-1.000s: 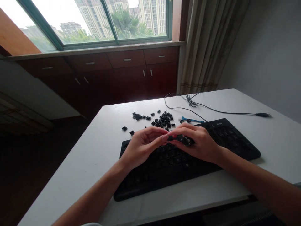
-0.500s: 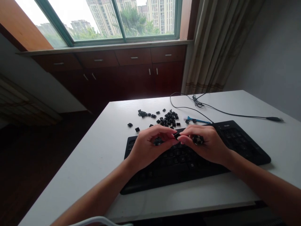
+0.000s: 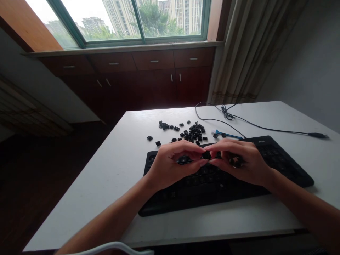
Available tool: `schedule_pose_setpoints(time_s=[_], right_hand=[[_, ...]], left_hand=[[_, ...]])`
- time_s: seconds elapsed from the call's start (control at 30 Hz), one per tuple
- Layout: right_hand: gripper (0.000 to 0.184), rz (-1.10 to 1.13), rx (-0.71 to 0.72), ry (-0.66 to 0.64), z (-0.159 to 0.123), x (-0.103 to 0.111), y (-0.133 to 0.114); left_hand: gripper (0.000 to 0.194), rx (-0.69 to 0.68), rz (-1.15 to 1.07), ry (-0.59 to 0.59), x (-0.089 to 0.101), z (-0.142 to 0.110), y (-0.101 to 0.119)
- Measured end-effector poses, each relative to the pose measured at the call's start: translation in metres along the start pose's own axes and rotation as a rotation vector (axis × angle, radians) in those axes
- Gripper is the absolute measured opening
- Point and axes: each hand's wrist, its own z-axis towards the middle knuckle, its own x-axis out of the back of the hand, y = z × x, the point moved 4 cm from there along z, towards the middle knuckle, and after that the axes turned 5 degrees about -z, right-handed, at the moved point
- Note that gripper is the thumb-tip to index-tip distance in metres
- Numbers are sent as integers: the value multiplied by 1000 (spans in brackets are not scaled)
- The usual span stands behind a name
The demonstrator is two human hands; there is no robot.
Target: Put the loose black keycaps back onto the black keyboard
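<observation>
A small black keycap (image 3: 206, 154) is pinched between the fingertips of both hands, above the black keyboard (image 3: 170, 206). My left hand (image 3: 175, 164) grips it from the left, thumb below and fingers above. From the right, the thumb and fingertips of my right hand (image 3: 243, 163) close on it too. A dark object with pale marks (image 3: 236, 161) shows in the curled right palm; I cannot make out what it is. Both hands hide much of the keyboard's upper middle.
Loose black keycaps (image 3: 195, 131) lie heaped and scattered behind the keyboard on the white table (image 3: 106, 177). A blue brush-like tool (image 3: 230, 135) rests near its back edge. A black cable (image 3: 271, 129) runs rightward to a plug. A white curved tube (image 3: 114, 245) shows in front.
The keycap has been turned between my fingertips, and the right fingers now meet it from a slightly different angle. The whole view has shifted a little.
</observation>
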Motion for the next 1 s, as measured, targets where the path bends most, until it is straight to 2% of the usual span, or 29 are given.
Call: schedule_pose_setpoints(time_s=[0.17,0.33,0.53,0.67,1.0], right_hand=[[28,35,5,-27,0,2,4],[26,86,34,-102,-2,-6,4],[24,40,101,-131,-5,-13,-5],[22,-1,134,-163,-6,-15,-11],[21,-65,163,-199,-7,-15,-15]], left_hand=[[23,24,33,-66,4,1,1],[30,51,93,-252,13,3,0],[22,-45,119,-394,14,4,-1],[21,-47,96,-465,11,3,-4],[20,-52,71,-491,9,3,-1]])
